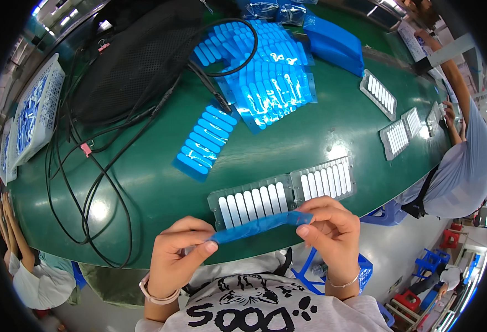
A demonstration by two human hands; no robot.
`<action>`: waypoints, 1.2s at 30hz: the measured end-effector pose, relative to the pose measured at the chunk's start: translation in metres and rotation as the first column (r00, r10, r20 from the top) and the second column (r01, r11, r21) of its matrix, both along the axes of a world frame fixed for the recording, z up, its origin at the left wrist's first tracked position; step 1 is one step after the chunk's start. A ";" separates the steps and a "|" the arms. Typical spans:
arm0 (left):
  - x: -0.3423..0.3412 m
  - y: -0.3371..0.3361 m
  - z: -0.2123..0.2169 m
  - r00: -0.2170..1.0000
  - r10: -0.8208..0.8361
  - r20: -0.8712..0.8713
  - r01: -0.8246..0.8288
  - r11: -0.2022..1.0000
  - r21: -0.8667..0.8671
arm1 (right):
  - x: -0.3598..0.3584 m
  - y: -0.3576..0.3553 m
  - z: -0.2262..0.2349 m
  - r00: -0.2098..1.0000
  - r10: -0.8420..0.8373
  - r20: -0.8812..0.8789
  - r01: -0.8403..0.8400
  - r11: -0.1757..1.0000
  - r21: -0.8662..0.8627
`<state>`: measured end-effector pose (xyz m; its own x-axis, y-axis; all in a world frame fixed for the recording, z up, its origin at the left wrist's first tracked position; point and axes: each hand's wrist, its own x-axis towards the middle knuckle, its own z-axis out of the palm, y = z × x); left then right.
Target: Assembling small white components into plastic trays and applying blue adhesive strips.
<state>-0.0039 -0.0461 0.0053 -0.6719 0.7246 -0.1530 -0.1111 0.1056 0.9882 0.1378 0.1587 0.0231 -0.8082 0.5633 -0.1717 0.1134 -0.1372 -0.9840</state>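
Observation:
A strip of blue film (257, 227) is stretched between my two hands, just above the table's near edge. My left hand (181, 252) pinches its left end between thumb and fingers. At the other end my right hand (332, 235) grips it the same way. Right behind the film lies a clear tray with white elongated pieces (253, 202), its near edge partly covered by the film. A second such tray (327, 180) joins it on the right, close to my right fingers. Farther off, a blue sheet with oval shapes (207, 141) lies on the green table.
A heap of shiny blue sheets (271, 77) and a blue film bundle (332, 44) lie at the back. Black cables (91, 193) loop beside a black mesh bag (133, 66). A white basket (39, 110) stands far left. Another person (454, 171) handles trays at right.

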 end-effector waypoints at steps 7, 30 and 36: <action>0.005 0.010 0.007 0.992 0.116 -0.048 -0.123 0.975 -0.184 | 0.001 0.012 -0.004 0.998 -0.007 0.069 -0.001 0.994 0.108; -0.001 0.012 0.006 0.927 0.280 0.250 -0.253 0.958 -0.133 | -0.013 0.002 0.003 0.995 -0.066 0.070 0.068 0.997 -0.023; -0.003 0.007 0.003 0.940 0.280 0.193 -0.255 0.956 -0.143 | 0.002 0.001 -0.006 0.993 -0.076 0.092 0.071 0.996 0.061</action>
